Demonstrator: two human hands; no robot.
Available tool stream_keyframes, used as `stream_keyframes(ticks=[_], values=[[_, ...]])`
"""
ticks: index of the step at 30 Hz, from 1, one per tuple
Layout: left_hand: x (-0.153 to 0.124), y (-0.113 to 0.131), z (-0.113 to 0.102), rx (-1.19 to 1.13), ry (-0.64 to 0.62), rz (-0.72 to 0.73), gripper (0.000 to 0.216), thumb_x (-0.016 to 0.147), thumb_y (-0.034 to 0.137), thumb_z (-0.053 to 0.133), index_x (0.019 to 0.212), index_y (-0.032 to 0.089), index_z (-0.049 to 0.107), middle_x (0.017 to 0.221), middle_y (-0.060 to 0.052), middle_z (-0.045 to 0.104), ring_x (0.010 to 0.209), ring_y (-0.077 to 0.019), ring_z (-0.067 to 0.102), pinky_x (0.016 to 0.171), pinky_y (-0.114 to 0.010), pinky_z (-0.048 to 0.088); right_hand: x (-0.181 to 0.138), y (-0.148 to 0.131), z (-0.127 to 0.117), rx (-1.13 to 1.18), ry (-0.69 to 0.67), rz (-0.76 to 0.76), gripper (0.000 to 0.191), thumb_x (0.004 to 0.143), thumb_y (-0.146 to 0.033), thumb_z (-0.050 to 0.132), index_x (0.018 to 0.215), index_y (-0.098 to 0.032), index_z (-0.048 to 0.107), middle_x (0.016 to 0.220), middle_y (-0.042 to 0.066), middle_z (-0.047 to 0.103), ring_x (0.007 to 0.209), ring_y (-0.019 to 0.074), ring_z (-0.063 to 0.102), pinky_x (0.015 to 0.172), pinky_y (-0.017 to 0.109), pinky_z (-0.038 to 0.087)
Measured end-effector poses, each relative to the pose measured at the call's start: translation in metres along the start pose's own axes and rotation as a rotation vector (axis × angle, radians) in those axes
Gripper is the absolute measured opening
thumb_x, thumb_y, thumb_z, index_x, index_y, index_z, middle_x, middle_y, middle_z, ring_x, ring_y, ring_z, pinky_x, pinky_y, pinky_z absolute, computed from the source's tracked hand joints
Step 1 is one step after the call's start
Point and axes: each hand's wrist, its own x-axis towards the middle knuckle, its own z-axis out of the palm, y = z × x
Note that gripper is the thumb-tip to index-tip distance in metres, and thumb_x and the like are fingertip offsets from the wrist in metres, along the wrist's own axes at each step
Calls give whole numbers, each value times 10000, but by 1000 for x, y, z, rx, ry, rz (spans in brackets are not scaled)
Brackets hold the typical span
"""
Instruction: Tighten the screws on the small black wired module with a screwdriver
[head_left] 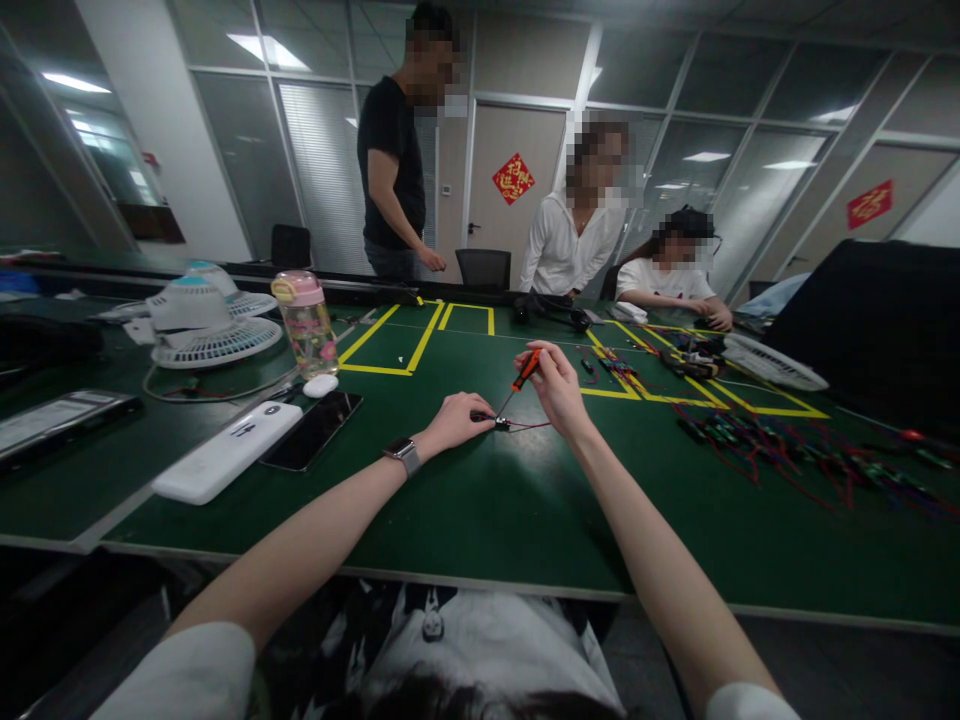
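Note:
My right hand (559, 388) grips a screwdriver (528, 370) by its orange and black handle. The shaft slants down to the left, its tip at a small dark connector (501, 424) with thin wires. Closed fingers of my left hand (454, 424) hold that connector down on the green table (465, 520). A red and dark wire (531, 427) runs from it to the right, below my right hand. The exact contact of tip and connector is too small to make out.
To the left are a white power bank (229, 452), a black phone (315, 430), a pink-lidded bottle (307, 325) and a fan (217, 335). Piled wired connectors (810, 455) lie at right, near yellow tape outlines (690, 400). Three people, one a standing person (394, 170), are across the table.

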Motion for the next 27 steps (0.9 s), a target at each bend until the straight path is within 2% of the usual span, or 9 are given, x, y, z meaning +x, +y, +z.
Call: stream_keyframes(ticks=[6, 10, 17, 23, 27], values=[[0, 1, -1, 6, -5, 6, 157, 927, 329, 704, 982, 252, 829, 1129, -37, 776, 1070, -231, 694, 994, -345, 504, 0, -10, 7, -238, 56, -124, 295, 801, -519, 750, 907, -246, 718, 775, -4, 643, 730, 163, 586, 704, 298, 485], [0, 1, 0, 9, 3, 4, 153, 924, 326, 706, 979, 253, 829, 1123, -35, 777, 1068, -227, 695, 996, -341, 503, -3, -15, 15, -230, 6, -151, 249, 837, -485, 724, 921, -250, 733, 728, -5, 633, 669, 160, 575, 644, 301, 481], [-1, 3, -2, 9, 0, 5, 137, 923, 310, 714, 971, 249, 827, 1121, -33, 781, 1073, -233, 695, 996, -355, 494, -5, -8, 16, -105, -109, -75, 358, 891, -562, 665, 1068, -256, 719, 862, 32, 712, 765, 182, 649, 747, 340, 535], [0, 1, 0, 2, -5, 1, 154, 931, 333, 706, 977, 250, 827, 1131, -37, 776, 1080, -236, 690, 996, -362, 496, -6, -12, 19, -194, 88, -122, 284, 787, -524, 765, 870, -258, 710, 752, 1, 619, 651, 161, 578, 632, 312, 493], [0, -1, 1, 7, -2, 9, 153, 933, 341, 702, 977, 261, 826, 1132, -30, 774, 1077, -233, 689, 1003, -364, 492, -8, -12, 18, -214, 65, -114, 298, 843, -532, 704, 963, -261, 726, 726, 0, 622, 677, 176, 592, 664, 320, 495]])
